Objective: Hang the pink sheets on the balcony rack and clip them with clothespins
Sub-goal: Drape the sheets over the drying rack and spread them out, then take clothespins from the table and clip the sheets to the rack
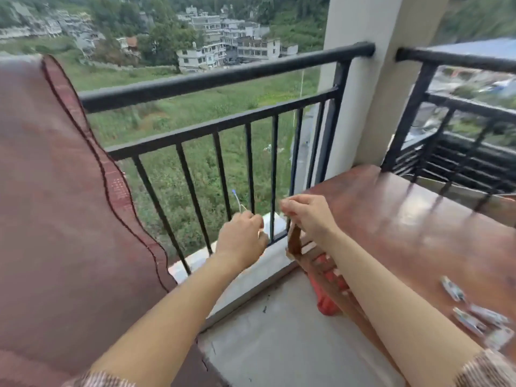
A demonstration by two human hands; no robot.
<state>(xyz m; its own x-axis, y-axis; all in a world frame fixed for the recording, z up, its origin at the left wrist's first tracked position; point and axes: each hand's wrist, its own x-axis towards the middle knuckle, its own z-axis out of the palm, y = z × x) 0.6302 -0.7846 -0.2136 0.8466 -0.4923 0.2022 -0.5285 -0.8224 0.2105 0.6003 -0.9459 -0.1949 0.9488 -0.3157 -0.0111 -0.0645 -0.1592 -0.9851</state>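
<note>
Holding a thin wire, left hand (242,238); right hand (305,216) pinching a brown strap (293,241).
Clothespins (472,314) lie on the bench (405,219) right of both grips; pink sheet (55,205) hangs left.

Head-height, downward toward railing (223,76)

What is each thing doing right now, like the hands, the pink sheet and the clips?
Pink sheet: draped over the railing, no clips visible on it.
Left hand: closed, pinching a thin wire-like thing.
Right hand: closed, pinching something small, too blurry to name.
Clothespins: lying loose on the wooden table.
</note>
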